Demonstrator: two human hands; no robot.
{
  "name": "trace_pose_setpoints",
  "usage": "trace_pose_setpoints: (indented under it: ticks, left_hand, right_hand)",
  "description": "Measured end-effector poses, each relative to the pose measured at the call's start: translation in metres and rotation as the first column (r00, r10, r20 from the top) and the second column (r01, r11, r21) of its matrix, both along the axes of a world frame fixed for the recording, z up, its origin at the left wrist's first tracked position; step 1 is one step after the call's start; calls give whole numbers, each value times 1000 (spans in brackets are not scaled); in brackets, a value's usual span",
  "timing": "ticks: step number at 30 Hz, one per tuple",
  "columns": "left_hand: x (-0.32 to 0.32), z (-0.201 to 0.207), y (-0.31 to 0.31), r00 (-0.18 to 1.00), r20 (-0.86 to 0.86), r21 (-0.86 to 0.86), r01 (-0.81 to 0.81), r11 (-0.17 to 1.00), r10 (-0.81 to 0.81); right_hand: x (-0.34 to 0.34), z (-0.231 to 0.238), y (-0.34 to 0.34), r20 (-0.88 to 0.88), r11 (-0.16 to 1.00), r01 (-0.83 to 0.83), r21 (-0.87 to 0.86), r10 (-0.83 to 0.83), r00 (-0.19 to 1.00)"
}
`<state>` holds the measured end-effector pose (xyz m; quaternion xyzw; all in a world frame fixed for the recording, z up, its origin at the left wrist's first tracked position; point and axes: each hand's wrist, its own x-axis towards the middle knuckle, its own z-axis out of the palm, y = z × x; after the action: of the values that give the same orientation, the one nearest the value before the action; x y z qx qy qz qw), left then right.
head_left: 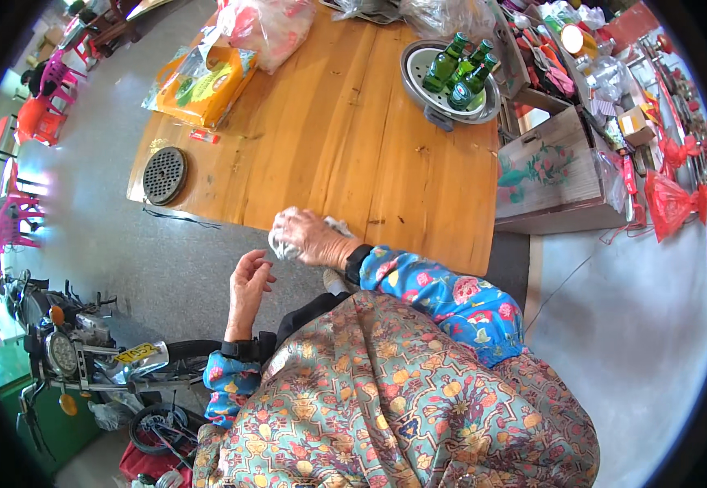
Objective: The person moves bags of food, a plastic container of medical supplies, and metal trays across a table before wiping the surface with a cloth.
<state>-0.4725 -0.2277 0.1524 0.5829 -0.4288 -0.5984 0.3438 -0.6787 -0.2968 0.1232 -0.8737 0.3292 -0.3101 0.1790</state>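
My right hand (314,237) is closed over a pale cloth (285,248) at the near edge of the wooden table (329,130). Part of the cloth bunches out past the fingertips and hangs at the edge; another bit shows behind the knuckles. To the left of it, my left hand (249,282) hovers off the table over the floor, fingers loosely curled but apart, with nothing in them. A round dark speaker-like disc with a perforated top (165,176) sits on the table's left corner, a thin black cord beside it.
A yellow-orange package (205,84) and a whitish plastic bag (268,32) lie at the far left of the table, near a small red item (205,136). Green bottles (467,81) stand in a metal pot (418,88) at far right. A motorcycle (85,358) is at lower left; a cluttered cabinet (553,175) stands right.
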Motion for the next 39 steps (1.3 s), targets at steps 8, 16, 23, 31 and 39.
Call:
trace_pose_setpoints:
  ticks: [8, 16, 23, 31, 39]
  left_hand:
    - [35, -30, 21, 994, -18, 19, -105, 994, 105]
    - [43, -20, 7, 994, -35, -10, -107, 994, 107]
    - [106, -38, -25, 987, 10, -20, -158, 987, 158]
    - [170, -19, -102, 991, -66, 42, -112, 993, 115]
    - [242, -14, -127, 980, 51, 51, -194, 980, 192]
  right_hand:
    - [-130, 91, 48, 460, 655, 94, 750, -618, 637]
    - [-337, -11, 89, 10, 282, 867, 411, -952, 305]
    - [-142, -12, 31, -101, 661, 747, 65, -741, 664]
    - [68, 39, -85, -112, 923, 351, 158, -337, 935]
    - [113, 44, -215, 272, 480, -33, 877, -439, 856]
